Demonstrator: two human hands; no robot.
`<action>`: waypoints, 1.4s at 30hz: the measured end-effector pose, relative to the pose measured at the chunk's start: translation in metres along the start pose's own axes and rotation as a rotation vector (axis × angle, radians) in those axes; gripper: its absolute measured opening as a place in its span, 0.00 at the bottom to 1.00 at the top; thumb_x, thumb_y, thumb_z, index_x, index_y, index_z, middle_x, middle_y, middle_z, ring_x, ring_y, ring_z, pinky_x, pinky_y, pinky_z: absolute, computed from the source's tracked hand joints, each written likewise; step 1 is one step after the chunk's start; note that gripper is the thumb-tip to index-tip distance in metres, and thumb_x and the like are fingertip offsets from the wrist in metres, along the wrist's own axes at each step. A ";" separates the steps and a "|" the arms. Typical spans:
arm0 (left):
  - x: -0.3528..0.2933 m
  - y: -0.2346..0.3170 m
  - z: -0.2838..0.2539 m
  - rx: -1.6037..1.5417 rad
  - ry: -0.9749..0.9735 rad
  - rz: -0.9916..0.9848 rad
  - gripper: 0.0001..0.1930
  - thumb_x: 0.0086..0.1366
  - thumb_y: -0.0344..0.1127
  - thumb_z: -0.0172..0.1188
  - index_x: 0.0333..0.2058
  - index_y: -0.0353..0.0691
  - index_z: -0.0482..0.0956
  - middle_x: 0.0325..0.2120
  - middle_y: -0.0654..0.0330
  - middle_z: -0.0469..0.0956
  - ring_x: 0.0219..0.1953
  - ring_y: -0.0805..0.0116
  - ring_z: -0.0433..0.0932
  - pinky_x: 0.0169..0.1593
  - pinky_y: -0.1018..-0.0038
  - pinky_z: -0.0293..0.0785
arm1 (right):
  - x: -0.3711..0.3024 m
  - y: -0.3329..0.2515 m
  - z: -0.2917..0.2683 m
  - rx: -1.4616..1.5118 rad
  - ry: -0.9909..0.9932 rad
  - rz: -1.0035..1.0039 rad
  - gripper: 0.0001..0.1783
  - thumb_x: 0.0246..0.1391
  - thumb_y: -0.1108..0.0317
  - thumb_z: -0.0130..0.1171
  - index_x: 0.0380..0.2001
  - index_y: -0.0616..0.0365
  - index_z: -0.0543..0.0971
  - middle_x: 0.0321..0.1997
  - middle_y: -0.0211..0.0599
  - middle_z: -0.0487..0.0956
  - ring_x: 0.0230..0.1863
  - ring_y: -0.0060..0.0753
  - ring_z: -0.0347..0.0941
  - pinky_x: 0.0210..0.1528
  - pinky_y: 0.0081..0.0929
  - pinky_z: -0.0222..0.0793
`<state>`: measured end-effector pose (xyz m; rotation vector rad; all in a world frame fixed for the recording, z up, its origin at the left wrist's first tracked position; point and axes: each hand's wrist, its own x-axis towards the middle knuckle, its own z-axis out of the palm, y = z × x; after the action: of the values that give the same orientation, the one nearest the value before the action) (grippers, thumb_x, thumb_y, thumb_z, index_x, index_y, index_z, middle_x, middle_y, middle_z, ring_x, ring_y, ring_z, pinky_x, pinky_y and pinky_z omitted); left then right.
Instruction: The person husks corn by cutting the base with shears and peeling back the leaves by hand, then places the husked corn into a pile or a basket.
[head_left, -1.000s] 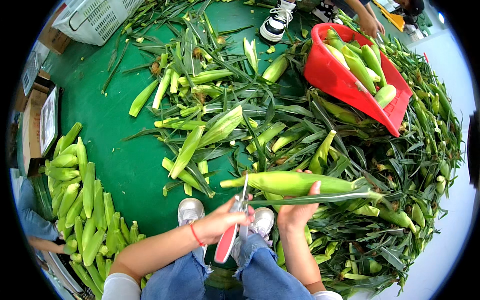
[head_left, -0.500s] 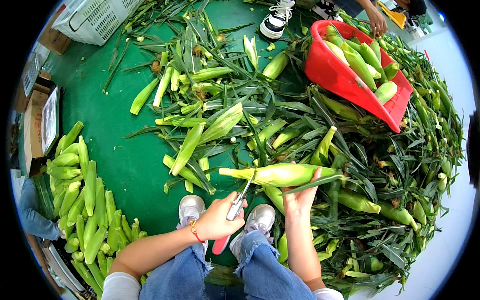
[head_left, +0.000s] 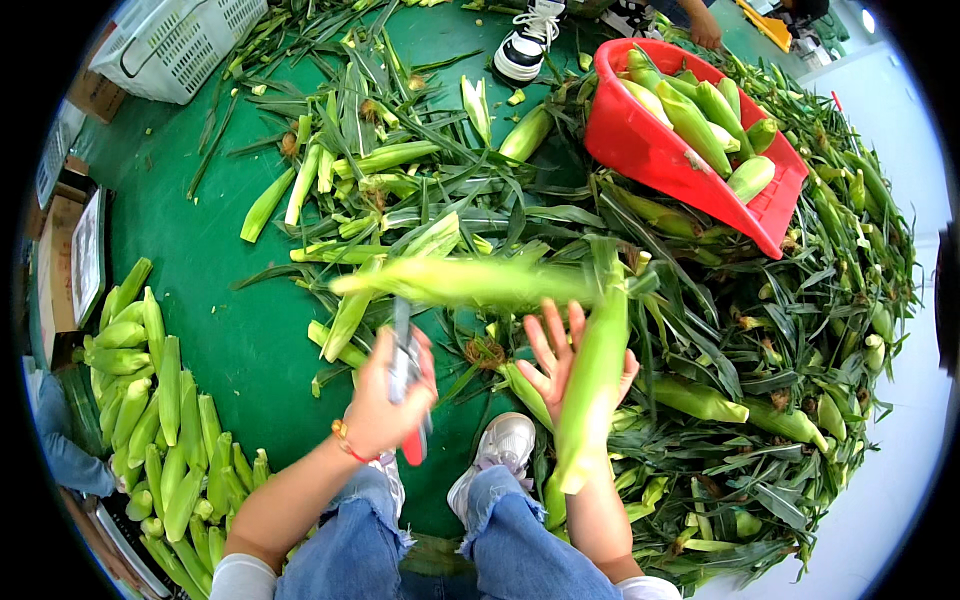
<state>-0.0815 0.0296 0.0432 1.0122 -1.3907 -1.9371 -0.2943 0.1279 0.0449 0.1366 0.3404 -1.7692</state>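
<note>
My left hand (head_left: 385,400) is wrapped round pruning shears (head_left: 403,365) with grey blades and a red handle; the hand and tool are a little blurred. An unhusked ear of corn (head_left: 460,282), smeared by motion, is in the air just beyond the shears and my right hand. My right hand (head_left: 550,345) has its fingers spread, palm up. A second green ear of corn (head_left: 592,385) stands lengthwise in front of that palm and wrist, and the fingers are not wrapped round it. Whether it touches the palm I cannot tell.
Husked-off leaves and ears form a heap (head_left: 740,400) on my right. A red scoop-shaped bin (head_left: 650,140) of ears sits on it. Trimmed ears are piled (head_left: 170,420) at left. A white crate (head_left: 185,55) stands far left. Another person's shoe (head_left: 525,45) and hand (head_left: 703,28) are beyond.
My right hand has let go of the ear, which is now blurred, farther away and to the left. A second ear has appeared over my right palm. My left hand with the shears moved left and away.
</note>
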 end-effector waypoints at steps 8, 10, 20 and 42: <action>0.030 -0.027 -0.028 -0.743 0.011 -0.674 0.21 0.54 0.32 0.55 0.48 0.40 0.66 0.36 0.58 0.70 0.38 0.61 0.74 0.47 0.59 0.72 | 0.002 0.008 -0.015 -0.815 0.400 0.132 0.35 0.59 0.34 0.31 0.48 0.56 0.66 0.30 0.39 0.74 0.26 0.36 0.73 0.29 0.34 0.73; 0.000 -0.046 -0.004 0.018 -0.204 -0.473 0.36 0.52 0.31 0.59 0.60 0.40 0.54 0.38 0.59 0.68 0.43 0.64 0.72 0.49 0.69 0.69 | 0.007 0.019 -0.006 -0.976 0.478 0.149 0.26 0.64 0.44 0.30 0.46 0.56 0.65 0.32 0.38 0.74 0.27 0.32 0.73 0.29 0.28 0.72; 0.042 -0.009 0.001 0.476 -0.008 -0.051 0.31 0.49 0.25 0.53 0.55 0.39 0.62 0.27 0.63 0.73 0.27 0.72 0.74 0.33 0.78 0.72 | -0.001 0.030 0.007 -1.920 0.267 0.074 0.25 0.62 0.49 0.42 0.52 0.58 0.63 0.39 0.56 0.76 0.41 0.54 0.75 0.42 0.40 0.68; 0.040 -0.053 -0.060 0.514 -0.063 -0.249 0.15 0.51 0.28 0.55 0.39 0.38 0.67 0.23 0.56 0.76 0.25 0.65 0.77 0.30 0.69 0.73 | 0.010 0.001 0.021 -2.438 0.025 0.124 0.29 0.52 0.46 0.54 0.51 0.52 0.66 0.41 0.49 0.76 0.41 0.55 0.75 0.39 0.43 0.71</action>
<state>-0.0550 -0.0174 -0.0285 1.4235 -1.9361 -1.8282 -0.2942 0.1120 0.0620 -1.4463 2.0552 -0.2518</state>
